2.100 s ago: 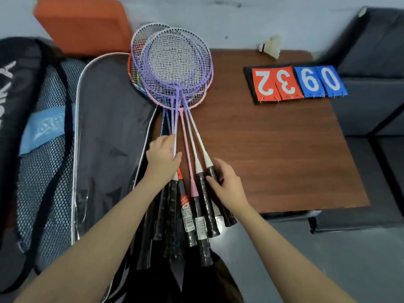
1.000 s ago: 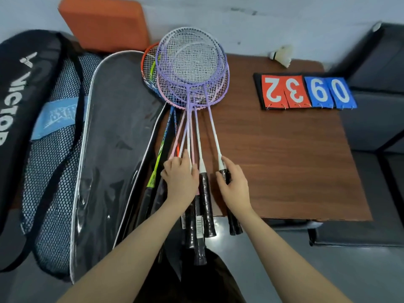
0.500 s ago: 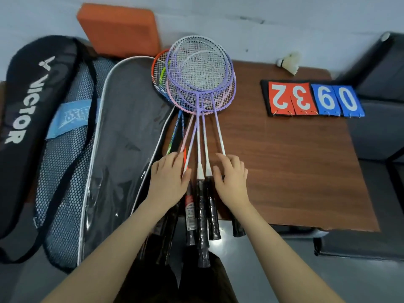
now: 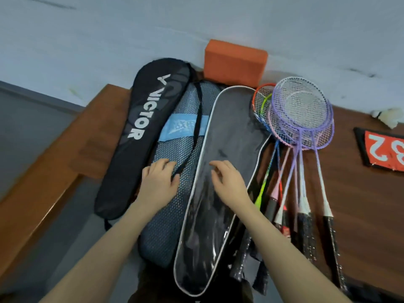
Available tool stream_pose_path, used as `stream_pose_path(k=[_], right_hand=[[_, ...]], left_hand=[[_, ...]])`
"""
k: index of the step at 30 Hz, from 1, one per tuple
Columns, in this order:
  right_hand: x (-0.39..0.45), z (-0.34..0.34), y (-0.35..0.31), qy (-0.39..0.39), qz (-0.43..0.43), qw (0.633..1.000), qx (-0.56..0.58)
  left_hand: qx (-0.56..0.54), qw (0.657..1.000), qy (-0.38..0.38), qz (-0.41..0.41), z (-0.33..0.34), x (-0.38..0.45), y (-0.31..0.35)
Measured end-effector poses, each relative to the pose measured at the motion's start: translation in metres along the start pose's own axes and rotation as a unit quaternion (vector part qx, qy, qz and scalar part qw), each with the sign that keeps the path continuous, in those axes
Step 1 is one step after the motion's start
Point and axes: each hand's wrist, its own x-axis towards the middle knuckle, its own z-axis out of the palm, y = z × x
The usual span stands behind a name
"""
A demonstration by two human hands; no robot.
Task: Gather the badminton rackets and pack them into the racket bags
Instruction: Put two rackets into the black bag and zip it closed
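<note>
Several badminton rackets lie bunched on the brown table, heads stacked at the far side, black grips pointing toward me. Left of them lies a black racket bag with white piping. A blue-grey mesh racket bag sits beside it, and a black Victor racket bag lies furthest left. My left hand rests on the mesh bag, fingers spread. My right hand hovers over the white-piped bag, fingers apart and empty.
An orange foam block leans against the wall behind the bags. A scoreboard with red number cards and a white shuttlecock lie at the table's right. A wooden bench edge runs along the left.
Both hands have left the racket handles and moved left onto the bags. The view has swung left, so the rackets now lie at the right.
</note>
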Motion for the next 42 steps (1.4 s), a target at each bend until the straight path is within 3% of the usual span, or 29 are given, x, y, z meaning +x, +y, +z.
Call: stream_pose_path(k=[2,7,14,20,24,29,31,37,42], right_hand=[[0.020,0.035,-0.027,-0.014,0.010,1.000,-0.005],[0.061,0.114,-0.087,-0.049,0.066,0.997,-0.008],[0.092,0.176,-0.131,-0.083,0.190,0.977,-0.040],[0.103,0.184,-0.137,-0.002,0.252,0.965,0.070],[0.101,0.169,-0.146,0.031,0.198,0.969,0.145],[0.091,0.149,-0.146,0.063,0.101,0.984,0.132],[0.088,0.143,-0.146,0.057,0.075,0.987,0.127],[0.075,0.136,-0.134,0.021,0.047,0.996,0.077],[0.067,0.132,-0.125,-0.023,0.058,0.995,0.079]], left_hand=[[-0.007,1.000,-0.007,-0.027,-0.009,0.005,-0.045],[0.013,0.988,-0.116,-0.099,-0.020,0.023,-0.142],[-0.012,0.986,-0.165,-0.032,-0.017,0.031,-0.189],[-0.027,0.976,-0.214,0.033,-0.019,0.049,-0.210],[-0.075,0.980,-0.181,0.037,-0.027,0.065,-0.212],[-0.243,0.965,-0.099,0.018,-0.040,0.108,-0.180],[-0.285,0.953,-0.107,0.001,-0.042,0.127,-0.166],[-0.281,0.949,-0.124,-0.072,-0.033,0.151,-0.149],[-0.286,0.945,-0.143,-0.071,-0.028,0.155,-0.135]])
